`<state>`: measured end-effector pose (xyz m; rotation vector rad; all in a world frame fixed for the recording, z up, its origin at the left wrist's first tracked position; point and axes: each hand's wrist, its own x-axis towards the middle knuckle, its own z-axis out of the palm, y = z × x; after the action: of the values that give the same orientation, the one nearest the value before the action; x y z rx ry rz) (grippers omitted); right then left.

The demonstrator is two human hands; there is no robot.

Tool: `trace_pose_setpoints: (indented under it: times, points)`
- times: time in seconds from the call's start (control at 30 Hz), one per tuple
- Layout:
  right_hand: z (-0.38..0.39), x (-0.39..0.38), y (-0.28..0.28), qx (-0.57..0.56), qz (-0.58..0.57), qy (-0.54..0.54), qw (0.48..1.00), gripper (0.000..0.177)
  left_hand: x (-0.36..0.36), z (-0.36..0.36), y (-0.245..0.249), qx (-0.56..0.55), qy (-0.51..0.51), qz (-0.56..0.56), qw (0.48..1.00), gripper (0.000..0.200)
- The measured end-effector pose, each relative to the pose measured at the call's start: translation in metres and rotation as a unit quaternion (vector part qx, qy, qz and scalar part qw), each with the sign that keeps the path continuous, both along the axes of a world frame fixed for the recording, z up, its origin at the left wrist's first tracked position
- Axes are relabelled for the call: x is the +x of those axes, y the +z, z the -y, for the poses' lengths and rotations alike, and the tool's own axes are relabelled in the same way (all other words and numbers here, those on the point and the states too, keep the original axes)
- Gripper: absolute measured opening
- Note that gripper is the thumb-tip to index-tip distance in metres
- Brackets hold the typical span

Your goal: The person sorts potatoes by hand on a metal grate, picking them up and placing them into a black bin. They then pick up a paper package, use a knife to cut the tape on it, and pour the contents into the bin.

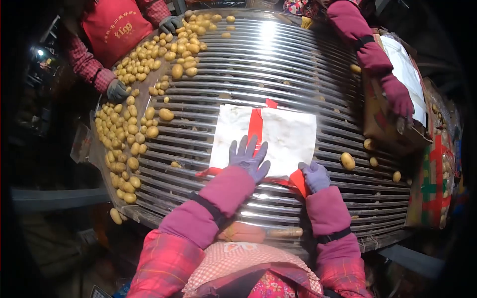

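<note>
A white rectangular sheet [290,134], perhaps cloth, lies flat on the metal bars in front of me; some smudges mark it. A red strip [255,121] crosses it, and more red shows along its near edge. My left hand [248,158], in a purple-grey glove, rests on the sheet with its fingers spread, partly over the strip. At the sheet's near right corner my right hand [315,177], gloved alike, is closed on the edge beside a loose red end [299,183].
Many potatoes [117,129] are heaped along the left side of the barred table [238,74]. A person in a red apron [117,27] has both gloved hands there. Another person's gloved hand [400,102] is at a cardboard box [392,130] on the right. A few potatoes [348,161] lie nearby.
</note>
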<state>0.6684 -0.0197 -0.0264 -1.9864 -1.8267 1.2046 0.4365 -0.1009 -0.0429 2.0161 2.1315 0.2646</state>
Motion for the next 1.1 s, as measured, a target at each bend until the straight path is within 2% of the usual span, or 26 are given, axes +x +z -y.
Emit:
trace_pose_setpoints:
  times: [0.03,0.1,0.17,0.23,0.27,0.3,0.33,0.4,0.43,0.47,0.57,0.67,0.7,0.73,0.8,0.83,0.87,0.93,0.97,1.0,1.07,1.1]
  points:
    - [0.006,0.001,0.005,0.001,-0.005,0.001,1.000,0.030,0.001,0.003,0.001,-0.003,0.001,0.007,1.000,0.064]
    - [0.004,0.002,0.014,0.067,0.071,0.051,0.994,0.023,0.003,0.002,0.003,0.000,0.005,0.004,1.000,0.064]
    - [-0.001,0.031,-0.012,-0.009,-0.112,-0.090,0.990,0.026,0.003,0.003,0.006,-0.005,0.010,0.003,1.000,0.063]
    - [0.010,-0.003,0.052,0.160,-0.269,-0.198,0.929,0.024,0.000,0.001,0.011,-0.021,0.014,0.015,1.000,0.063]
    - [0.001,0.006,0.030,0.338,-0.134,-0.063,0.929,0.028,0.000,0.001,0.011,-0.033,0.008,0.020,0.999,0.063]
    - [0.002,-0.018,0.042,0.414,-0.082,0.048,0.905,0.030,0.000,0.003,0.014,-0.040,0.006,0.020,0.999,0.063]
    - [0.009,-0.043,0.057,0.487,-0.024,0.153,0.860,0.033,0.000,0.003,0.018,-0.044,0.001,0.021,0.999,0.063]
    - [0.021,-0.079,0.030,0.491,0.057,0.243,0.835,0.039,0.000,0.004,0.017,-0.025,0.008,0.007,1.000,0.062]
    - [0.018,-0.076,-0.017,0.446,0.076,0.261,0.853,0.043,0.000,0.005,0.017,-0.028,0.009,0.007,1.000,0.062]
    - [0.017,-0.079,-0.023,0.453,0.072,0.264,0.849,0.043,0.000,0.004,0.019,-0.031,0.011,0.008,0.999,0.061]
    - [0.022,-0.080,-0.023,0.465,0.132,0.262,0.835,0.047,0.002,0.006,0.020,-0.049,0.016,0.005,0.999,0.061]
    - [0.020,-0.082,-0.013,0.455,0.126,0.286,0.834,0.045,0.000,0.007,0.023,-0.028,0.018,0.007,0.999,0.062]
    - [0.018,-0.083,-0.005,0.469,0.128,0.292,0.824,0.037,-0.001,0.012,0.025,-0.020,0.007,0.010,1.000,0.062]
    - [0.012,-0.084,-0.002,0.472,0.125,0.301,0.819,0.037,-0.003,0.012,0.029,-0.016,0.018,0.012,1.000,0.062]
    - [-0.016,-0.086,0.007,0.307,0.113,0.334,0.884,0.027,-0.010,0.001,0.048,-0.116,-0.022,0.041,0.992,0.063]
    - [-0.011,-0.092,-0.002,0.410,0.089,0.237,0.876,0.020,-0.015,-0.003,0.064,-0.157,-0.036,0.038,0.986,0.063]
    - [0.000,-0.094,-0.007,0.514,0.061,0.212,0.829,0.021,-0.020,0.001,0.064,-0.152,-0.027,0.038,0.987,0.063]
    - [-0.005,-0.087,-0.025,0.550,0.029,0.234,0.801,0.022,-0.034,0.018,0.043,-0.042,-0.059,0.026,0.997,0.065]
    - [0.000,-0.084,-0.025,0.547,0.029,0.243,0.800,0.022,-0.039,0.032,0.026,0.052,-0.018,0.039,0.998,0.068]
    - [0.001,-0.084,-0.023,0.538,0.045,0.244,0.806,0.024,-0.040,0.035,0.012,0.056,-0.016,0.041,0.997,0.068]
    - [0.003,-0.094,-0.009,0.535,0.061,0.245,0.806,0.025,-0.045,0.042,0.027,-0.001,0.014,0.030,0.999,0.070]
    - [0.006,-0.099,-0.002,0.465,0.082,0.247,0.847,0.026,-0.045,0.042,0.016,0.027,0.019,0.035,0.999,0.072]
